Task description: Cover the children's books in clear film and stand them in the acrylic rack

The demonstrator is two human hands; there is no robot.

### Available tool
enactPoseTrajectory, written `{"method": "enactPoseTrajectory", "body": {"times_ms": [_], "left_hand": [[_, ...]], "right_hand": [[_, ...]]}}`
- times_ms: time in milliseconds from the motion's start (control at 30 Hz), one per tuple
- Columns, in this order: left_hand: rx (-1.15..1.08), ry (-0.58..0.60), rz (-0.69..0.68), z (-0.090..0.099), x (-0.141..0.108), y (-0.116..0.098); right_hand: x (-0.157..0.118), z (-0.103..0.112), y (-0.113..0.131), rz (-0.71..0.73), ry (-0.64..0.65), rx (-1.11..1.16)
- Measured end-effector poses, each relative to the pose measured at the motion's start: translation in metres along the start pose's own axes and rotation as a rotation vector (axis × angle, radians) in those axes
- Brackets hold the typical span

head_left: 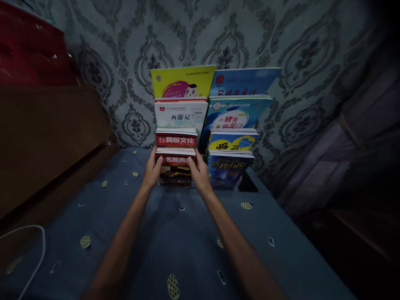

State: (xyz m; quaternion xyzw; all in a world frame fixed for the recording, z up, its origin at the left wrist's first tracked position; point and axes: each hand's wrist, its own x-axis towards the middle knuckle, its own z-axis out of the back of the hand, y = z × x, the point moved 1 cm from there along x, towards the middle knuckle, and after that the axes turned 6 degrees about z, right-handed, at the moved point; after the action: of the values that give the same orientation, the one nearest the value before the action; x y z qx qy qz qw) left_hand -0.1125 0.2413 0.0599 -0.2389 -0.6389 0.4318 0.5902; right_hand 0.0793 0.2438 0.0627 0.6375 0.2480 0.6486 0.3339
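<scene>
My left hand (152,170) and my right hand (200,171) grip the two side edges of a dark book (176,176) with a red title band. It stands upright at the front of the left row, thumbs on its cover. Close behind it is another red-banded book (176,141), then a white book (181,116) and a taller yellow book (200,80). In the right row, nearest my right hand, stands a dark blue book (228,171). Behind that are a blue-and-yellow book (231,141), a teal book (237,112) and a blue book (246,79).
The books stand on a bed with a blue patterned sheet (150,246), before a patterned wall (134,83). At left are a brown wooden panel (46,137), a red box (31,50) and a white cable (43,246). A pale curtain (325,154) hangs at right.
</scene>
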Motion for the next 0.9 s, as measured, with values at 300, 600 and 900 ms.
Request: {"method": "enactPoseTrajectory", "body": {"times_ms": [300,600,900], "left_hand": [[0.006,-0.058,-0.011,-0.004,0.003,-0.005],[0.014,-0.065,-0.045,-0.008,0.005,-0.007],[0.012,-0.072,-0.03,-0.011,0.005,-0.006]], "right_hand": [[0.006,-0.012,-0.001,-0.084,-0.125,-0.016],[0.009,-0.017,0.0,-0.069,-0.136,-0.065],[0.009,-0.019,0.006,-0.082,-0.157,-0.084]]}}
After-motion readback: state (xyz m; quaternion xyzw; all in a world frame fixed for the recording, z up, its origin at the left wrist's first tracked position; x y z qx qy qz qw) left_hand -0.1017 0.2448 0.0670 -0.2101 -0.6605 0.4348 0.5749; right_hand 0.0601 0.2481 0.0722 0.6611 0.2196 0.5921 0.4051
